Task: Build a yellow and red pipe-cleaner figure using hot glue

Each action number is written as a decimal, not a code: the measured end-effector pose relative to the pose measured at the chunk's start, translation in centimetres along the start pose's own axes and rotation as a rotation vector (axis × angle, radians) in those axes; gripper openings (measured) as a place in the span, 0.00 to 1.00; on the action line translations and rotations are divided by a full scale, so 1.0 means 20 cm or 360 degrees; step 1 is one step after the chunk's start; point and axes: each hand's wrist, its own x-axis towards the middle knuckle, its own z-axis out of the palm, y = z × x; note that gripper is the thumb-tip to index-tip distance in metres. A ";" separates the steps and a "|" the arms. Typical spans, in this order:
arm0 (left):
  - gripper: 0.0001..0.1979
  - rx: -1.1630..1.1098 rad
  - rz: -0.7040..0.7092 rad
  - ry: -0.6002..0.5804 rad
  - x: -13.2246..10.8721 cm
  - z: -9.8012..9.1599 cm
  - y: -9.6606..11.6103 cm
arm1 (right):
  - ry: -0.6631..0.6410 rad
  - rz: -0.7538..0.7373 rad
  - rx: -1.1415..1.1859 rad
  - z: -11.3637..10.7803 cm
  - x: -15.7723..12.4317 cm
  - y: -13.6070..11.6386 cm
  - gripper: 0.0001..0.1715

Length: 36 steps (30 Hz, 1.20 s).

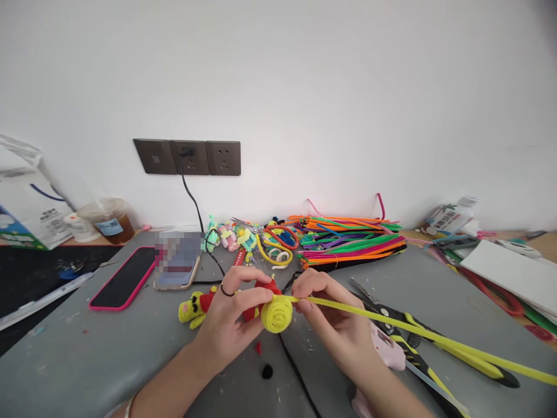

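My left hand (pixel 237 313) is closed around a small red and yellow pipe cleaner figure, whose coiled yellow round part (pixel 277 314) faces me. A long yellow pipe cleaner (pixel 391 316) runs from the top of that coil off to the right edge. Close beside the coil, my right hand (pixel 333 319) pinches this strand between thumb and fingers. Another red and yellow pipe cleaner figure (pixel 189 307) with black eye marks lies on the table, partly behind my left hand. Below the hands sit a black pompom (pixel 267 371) and a red scrap (pixel 258 348).
Yellow-black pliers (pixel 461 354) and a pale pink glue gun (pixel 389 348) lie by my right forearm. Bundles of coloured pipe cleaners (pixel 352 252), scissors (pixel 249 225) and small figures line the back. Two phones (pixel 124 278) and a drink cup (pixel 114 223) are left. A black cord (pixel 298 374) crosses the table.
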 end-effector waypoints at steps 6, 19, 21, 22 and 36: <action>0.15 0.0032 0.0018 -0.0014 0.00 0.00 0.01 | -0.0007 0.0012 0.0018 0.00 0.00 -0.01 0.05; 0.17 0.0061 0.0040 -0.0042 -0.01 -0.01 0.00 | -0.0010 -0.0010 0.0007 0.00 0.00 -0.01 0.05; 0.16 0.0062 0.0054 -0.0023 -0.01 0.00 0.00 | -0.0014 -0.0007 0.0010 0.00 0.00 -0.01 0.05; 0.16 0.0064 0.0057 -0.0016 -0.01 0.00 0.00 | -0.0019 -0.0001 0.0010 0.00 0.00 -0.01 0.05; 0.20 -0.0052 -0.0004 -0.0029 -0.03 0.01 -0.01 | -0.0030 0.0030 0.0042 0.00 -0.01 0.00 0.04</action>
